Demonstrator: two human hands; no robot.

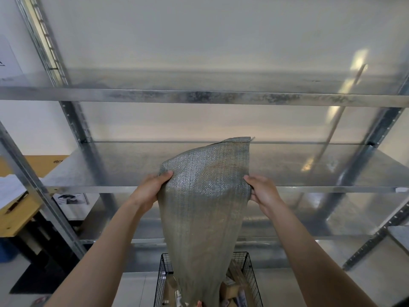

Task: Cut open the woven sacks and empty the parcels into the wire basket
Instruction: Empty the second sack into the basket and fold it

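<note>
The left hand point(152, 187) is clamped on the left edge of the woven sack point(203, 209) and the right hand point(262, 193) on its right edge, so the sack hangs upside down with its mouth inside the wire basket point(252, 278) — some parcels point(232, 286) already lie there. The risk, I think, is that the sack swings to the side — then a parcel could fall outside the rim.

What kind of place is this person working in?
Probably a parcel sorting or storage room. Bare galvanised metal shelving fills the view, both hands hold a woven sack upended over a wire basket, and boxed parcels lie inside it.
</note>
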